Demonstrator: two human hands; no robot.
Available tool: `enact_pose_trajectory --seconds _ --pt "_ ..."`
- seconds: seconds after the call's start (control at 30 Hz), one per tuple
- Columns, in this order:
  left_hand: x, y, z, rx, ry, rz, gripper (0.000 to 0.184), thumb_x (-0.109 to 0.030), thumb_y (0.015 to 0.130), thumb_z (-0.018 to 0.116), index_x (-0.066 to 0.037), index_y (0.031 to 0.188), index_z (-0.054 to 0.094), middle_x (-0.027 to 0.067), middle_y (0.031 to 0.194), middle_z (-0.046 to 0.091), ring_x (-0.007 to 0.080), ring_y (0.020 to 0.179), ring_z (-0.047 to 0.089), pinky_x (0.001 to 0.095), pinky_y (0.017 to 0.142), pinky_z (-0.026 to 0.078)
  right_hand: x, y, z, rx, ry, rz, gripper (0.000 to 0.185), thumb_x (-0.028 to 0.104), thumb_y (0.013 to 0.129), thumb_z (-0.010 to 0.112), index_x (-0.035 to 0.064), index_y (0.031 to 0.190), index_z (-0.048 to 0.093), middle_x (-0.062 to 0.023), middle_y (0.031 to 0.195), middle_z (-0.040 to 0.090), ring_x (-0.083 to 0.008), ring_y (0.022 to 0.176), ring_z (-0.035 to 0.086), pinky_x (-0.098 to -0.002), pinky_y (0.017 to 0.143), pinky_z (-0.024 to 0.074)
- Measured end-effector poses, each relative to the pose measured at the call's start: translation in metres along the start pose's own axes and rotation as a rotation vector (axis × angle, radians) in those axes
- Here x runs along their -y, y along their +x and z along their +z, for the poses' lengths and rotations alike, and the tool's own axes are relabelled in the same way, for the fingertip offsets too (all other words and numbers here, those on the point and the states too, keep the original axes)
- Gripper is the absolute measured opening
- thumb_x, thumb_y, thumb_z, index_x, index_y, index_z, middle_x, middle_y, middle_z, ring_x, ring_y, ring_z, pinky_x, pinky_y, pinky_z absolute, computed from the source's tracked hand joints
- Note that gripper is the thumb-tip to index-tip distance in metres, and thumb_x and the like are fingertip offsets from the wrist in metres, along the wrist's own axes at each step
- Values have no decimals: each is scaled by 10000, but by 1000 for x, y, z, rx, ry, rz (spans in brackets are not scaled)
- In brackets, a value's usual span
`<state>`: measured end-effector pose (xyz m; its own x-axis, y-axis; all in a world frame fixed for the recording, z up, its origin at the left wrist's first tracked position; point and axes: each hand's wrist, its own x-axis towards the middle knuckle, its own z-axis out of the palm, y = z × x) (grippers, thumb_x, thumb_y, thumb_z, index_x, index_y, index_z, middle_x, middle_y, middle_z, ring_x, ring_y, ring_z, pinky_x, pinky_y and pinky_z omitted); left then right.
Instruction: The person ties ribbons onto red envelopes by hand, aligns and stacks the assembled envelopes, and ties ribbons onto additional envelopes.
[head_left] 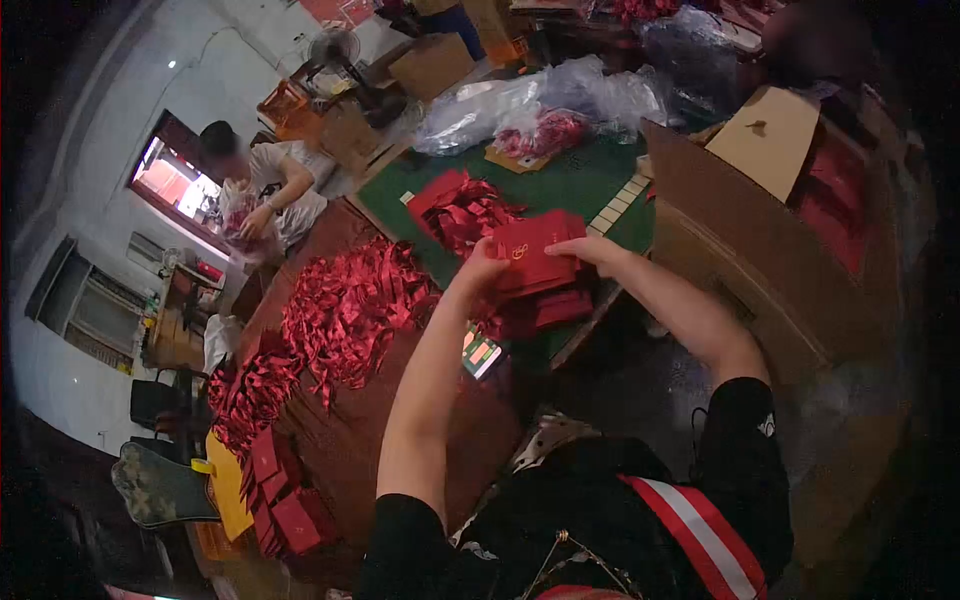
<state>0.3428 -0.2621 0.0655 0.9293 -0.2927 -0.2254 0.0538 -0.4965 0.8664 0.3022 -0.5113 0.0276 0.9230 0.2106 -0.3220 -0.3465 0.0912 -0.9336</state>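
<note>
Between my two hands is a stack of flat red packets [538, 236] with a gold emblem on the top one. My left hand [484, 264] grips the stack's left edge, its fingers partly hidden. On the other side, my right hand [588, 250] holds the right edge, with the thumb over the face. More red packets [545, 312] lie stacked beneath on the green tabletop [390, 190]. Just beyond my left hand is a heap of red ribbons [468, 208]. A lit phone [481, 354] lies below my left wrist.
A large pile of red ribbons [355, 305] covers much of the brown table [370, 430]. Red boxes [300, 520] sit at its near-left end. An open cardboard carton [745, 240] stands on the right. Clear plastic bags [540, 100] lie behind. Another person [275, 185] handles a bag at left.
</note>
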Motion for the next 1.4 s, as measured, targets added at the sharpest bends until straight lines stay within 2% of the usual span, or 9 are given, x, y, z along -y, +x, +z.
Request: enact_pose_trajectory --seconds 0.4,0.5,0.67,0.77,0.93,1.03,1.13,1.3,1.4 --pt "54 22 15 -140 -129 160 710 -34 848 724 -66 1467 377 97 1258 630 236 1116 617 368 972 494 -23 14 -5 -29 274 -11 609 118 786 846 28 1315 558 -112 1201 671 -239 1107 657 -453 983 535" --pt "32 -6 16 -87 -111 209 794 -55 859 699 -34 1539 289 166 1467 498 269 1334 494 373 1098 400 -5 -19 13 -15 282 -34 659 68 757 847 12 1315 503 -127 1200 654 -254 1082 664 -453 927 564" --pt "-18 -72 10 -193 18 227 804 -117 919 657 -52 1587 214 208 1569 372 306 1427 403 335 1158 316 18 -59 46 -207 292 -340 466 -34 783 766 34 1205 580 -73 1077 686 -221 964 686 -403 842 583" --pt "-16 -81 0 -313 -295 617 757 -85 927 662 -71 1571 264 198 1552 384 299 1432 396 371 1171 312 46 -74 63 -172 236 -633 653 -31 756 809 22 1310 468 -126 1190 642 -233 1032 666 -392 897 563" --pt "-56 -217 -57 -888 13 804 1010 -203 785 824 -29 1568 209 210 1595 259 354 1483 246 446 1210 218 106 -131 157 -102 -31 -993 716 -27 770 801 35 1381 433 -121 1271 613 -237 1142 626 -390 1012 507" --pt "-34 -289 -98 -1063 -14 905 1399 -414 616 954 -27 1589 27 228 1631 113 351 1520 143 470 1230 163 98 -130 223 313 106 -1113 809 53 771 851 67 1440 396 -106 1321 577 -237 1217 579 -387 1044 480" --pt "-8 -371 -147 -1299 619 780 1538 -519 535 952 -66 1598 -63 206 1661 18 352 1533 88 474 1236 163 64 -112 288 509 46 -1112 802 61 795 847 60 1442 373 -96 1362 536 -200 1257 529 -382 1041 466" --pt "52 -447 -169 -854 -323 641 1500 -235 479 1022 -70 1608 48 130 1641 194 251 1483 293 418 1199 286 -7 -77 379 797 -86 -780 943 -27 784 814 83 1536 255 -112 1451 481 -230 1336 482 -420 1134 394" --pt "137 -450 -190 -787 -46 560 1408 -249 570 1001 -208 1619 63 107 1570 354 280 1436 379 492 1160 374 -38 -61 414 857 -21 -805 776 106 783 863 79 1433 439 -85 1384 537 -206 1285 516 -388 1079 429"
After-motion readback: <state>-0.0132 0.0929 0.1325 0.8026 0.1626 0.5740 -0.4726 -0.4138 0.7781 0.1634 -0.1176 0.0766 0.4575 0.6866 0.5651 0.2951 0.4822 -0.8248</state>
